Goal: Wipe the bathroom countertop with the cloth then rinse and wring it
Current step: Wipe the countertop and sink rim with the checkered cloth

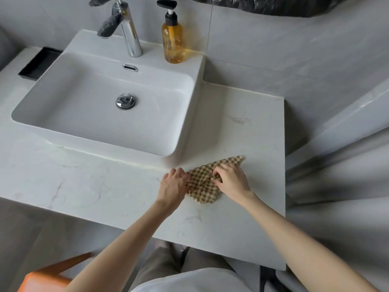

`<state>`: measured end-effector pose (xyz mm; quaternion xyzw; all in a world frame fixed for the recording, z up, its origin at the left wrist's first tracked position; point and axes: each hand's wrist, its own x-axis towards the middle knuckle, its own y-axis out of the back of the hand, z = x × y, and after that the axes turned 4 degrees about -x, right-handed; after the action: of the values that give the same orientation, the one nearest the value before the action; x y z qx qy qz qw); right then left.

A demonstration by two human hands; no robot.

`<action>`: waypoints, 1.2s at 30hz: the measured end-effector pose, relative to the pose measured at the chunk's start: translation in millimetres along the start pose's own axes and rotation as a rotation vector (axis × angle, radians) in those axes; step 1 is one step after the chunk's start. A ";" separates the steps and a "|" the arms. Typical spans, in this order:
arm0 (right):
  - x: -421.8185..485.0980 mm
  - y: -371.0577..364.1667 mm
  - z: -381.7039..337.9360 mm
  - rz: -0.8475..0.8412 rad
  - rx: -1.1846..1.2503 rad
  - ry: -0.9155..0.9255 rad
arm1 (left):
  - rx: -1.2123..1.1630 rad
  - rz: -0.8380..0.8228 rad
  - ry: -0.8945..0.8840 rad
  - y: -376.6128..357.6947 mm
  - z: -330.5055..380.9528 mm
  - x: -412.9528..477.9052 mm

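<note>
A brown-and-cream checked cloth [205, 182] lies folded on the white marble countertop [94, 186], just right of the basin's front corner. My left hand [173, 185] grips the cloth's left edge with curled fingers. My right hand [230, 180] sits on top of the cloth, fingertips pinching a fold near its middle. One corner of the cloth points up and right, past my right hand. The white vessel sink [63, 114] stands to the left with a chrome faucet [128, 32] behind it.
An amber soap pump bottle [172, 39] stands on the sink's back right ledge. A black tray [40, 63] sits at the far left. The counter ends in a right edge near a grey wall. An orange stool [46, 277] is below left.
</note>
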<state>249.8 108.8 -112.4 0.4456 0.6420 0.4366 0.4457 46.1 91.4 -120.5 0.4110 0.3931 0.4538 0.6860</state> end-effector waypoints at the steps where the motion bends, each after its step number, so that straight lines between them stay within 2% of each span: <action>1: 1.2 -1.6 1.2 0.016 0.011 -0.004 | -0.013 0.021 -0.003 0.3 -0.9 1.5; 6: 2.3 15.7 5.2 0.129 0.164 -0.042 | -0.113 0.094 -0.038 20.1 5.3 3.1; 14: -22.7 115.6 2.3 0.354 0.467 -0.069 | -0.527 0.313 -0.113 103.4 38.1 10.7; 17: -31.0 147.2 -9.8 0.427 0.529 -0.057 | -0.561 0.424 -0.152 125.8 44.4 11.7; 18: -33.8 156.2 -15.0 0.428 0.558 -0.040 | -0.590 0.416 -0.163 131.3 47.4 10.5; 22: -43.0 181.3 -38.1 0.367 0.640 0.026 | -0.772 0.102 -0.283 142.1 68.4 0.0; 25: -45.2 189.2 -46.7 0.313 0.687 0.040 | -0.966 -0.015 -0.240 137.8 85.3 -5.0; 27: -48.0 193.9 -48.0 0.275 0.727 0.049 | -1.142 -0.015 -0.177 137.6 91.5 -5.2; 29: -52.4 197.0 -48.1 0.236 0.754 0.046 | -1.158 0.019 -0.188 138.2 91.7 -4.7; 33: -61.4 195.8 -40.0 0.130 0.736 0.021 | -1.020 0.090 -0.236 144.0 77.2 -6.9; 36: -70.1 188.2 -27.7 -0.041 0.578 -0.069 | -0.807 0.182 -0.285 154.2 60.0 -5.5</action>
<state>272.0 78.6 86.9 0.5556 0.7331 0.2113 0.3306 53.2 112.3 43.6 0.2017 0.0479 0.5684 0.7962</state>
